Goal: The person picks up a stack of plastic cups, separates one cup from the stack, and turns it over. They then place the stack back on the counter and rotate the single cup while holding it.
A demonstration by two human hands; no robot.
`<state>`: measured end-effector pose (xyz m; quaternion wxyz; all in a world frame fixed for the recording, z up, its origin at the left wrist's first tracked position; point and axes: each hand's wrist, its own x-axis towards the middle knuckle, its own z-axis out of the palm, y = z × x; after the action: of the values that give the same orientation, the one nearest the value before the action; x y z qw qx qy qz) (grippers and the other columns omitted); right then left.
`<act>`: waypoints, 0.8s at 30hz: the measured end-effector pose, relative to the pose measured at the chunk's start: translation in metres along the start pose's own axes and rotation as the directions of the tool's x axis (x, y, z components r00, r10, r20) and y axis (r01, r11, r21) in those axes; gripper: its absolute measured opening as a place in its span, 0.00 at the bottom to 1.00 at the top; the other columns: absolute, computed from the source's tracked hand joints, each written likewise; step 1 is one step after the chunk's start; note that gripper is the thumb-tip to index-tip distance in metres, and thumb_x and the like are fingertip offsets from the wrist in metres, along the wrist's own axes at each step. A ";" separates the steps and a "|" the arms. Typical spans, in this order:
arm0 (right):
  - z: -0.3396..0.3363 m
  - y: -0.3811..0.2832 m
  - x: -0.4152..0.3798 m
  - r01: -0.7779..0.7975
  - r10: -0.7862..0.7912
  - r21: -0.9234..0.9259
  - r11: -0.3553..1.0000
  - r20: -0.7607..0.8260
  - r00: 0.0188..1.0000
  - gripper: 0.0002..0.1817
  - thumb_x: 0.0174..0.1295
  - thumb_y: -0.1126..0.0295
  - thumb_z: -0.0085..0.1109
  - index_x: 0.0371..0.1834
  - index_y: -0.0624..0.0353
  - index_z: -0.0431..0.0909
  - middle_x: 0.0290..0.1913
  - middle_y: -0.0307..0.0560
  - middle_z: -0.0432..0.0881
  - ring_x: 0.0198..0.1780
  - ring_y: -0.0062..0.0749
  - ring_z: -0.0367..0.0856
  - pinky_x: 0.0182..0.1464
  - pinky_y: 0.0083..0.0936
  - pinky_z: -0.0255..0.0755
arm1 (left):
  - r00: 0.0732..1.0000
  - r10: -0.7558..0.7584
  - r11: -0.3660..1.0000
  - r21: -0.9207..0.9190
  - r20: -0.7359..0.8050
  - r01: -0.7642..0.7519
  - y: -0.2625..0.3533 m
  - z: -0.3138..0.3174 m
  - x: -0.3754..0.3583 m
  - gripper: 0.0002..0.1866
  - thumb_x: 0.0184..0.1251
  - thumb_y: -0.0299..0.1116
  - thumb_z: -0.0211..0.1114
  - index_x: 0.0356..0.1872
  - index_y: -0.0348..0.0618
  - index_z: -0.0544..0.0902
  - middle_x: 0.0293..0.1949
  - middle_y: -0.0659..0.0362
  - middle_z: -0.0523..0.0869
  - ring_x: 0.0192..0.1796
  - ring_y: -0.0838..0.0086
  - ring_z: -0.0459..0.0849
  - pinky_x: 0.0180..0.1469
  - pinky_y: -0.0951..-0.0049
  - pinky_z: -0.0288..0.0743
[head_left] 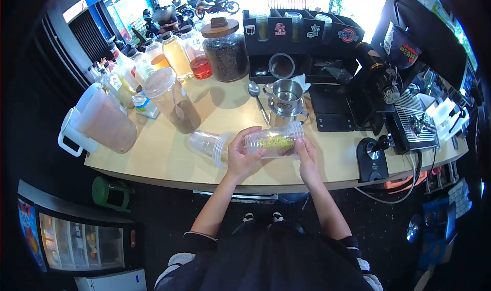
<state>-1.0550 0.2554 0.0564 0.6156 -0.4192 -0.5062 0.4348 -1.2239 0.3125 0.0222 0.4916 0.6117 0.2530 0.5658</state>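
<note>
Both hands hold a clear plastic cup with a yellow-green printed band (273, 141), tipped on its side just above the near edge of the pale wooden bench (169, 160). The left hand (242, 155) is curled around the cup's left end, fingers over the top and thumb below, closed firmly on it. The right hand (307, 155) cups the right end, its fingers lying along the cup's far side; it also grips the cup. Just left of the left hand, a short stack of clear plastic cups (207, 145) lies on its side, its rim touching or very nearly touching the held cup; which one cannot be told.

Just beyond the held cup stands a small steel drip filter on a metal cup (287, 101), with a metal spoon (258, 102) lying to its left. Farther left are a tall clear lidded container of brown powder (173, 101) and a white-handled jug of pale brown liquid (99, 123). At the far edge stand a glass jar of coffee beans with a wooden lid (225, 50) and several syrup bottles (176, 56). A black tamper stand (372, 158) sits at the right, near the bench edge.
</note>
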 end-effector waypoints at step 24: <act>0.026 0.003 -0.003 0.106 -0.121 -0.075 0.992 -0.237 0.964 0.13 0.68 0.63 0.47 0.46 0.63 0.65 0.38 0.43 0.75 0.32 0.19 0.75 0.34 0.19 0.72 | 0.981 0.186 0.952 0.240 0.049 -0.193 0.002 0.005 -0.006 0.40 0.46 0.41 0.74 0.57 0.38 0.61 0.56 0.48 0.67 0.59 0.63 0.69 0.60 0.64 0.64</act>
<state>-1.0810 0.2555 0.0568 0.6832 -0.4579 -0.4640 0.3290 -1.2212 0.3045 0.0221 0.3595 0.6960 0.2543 0.5671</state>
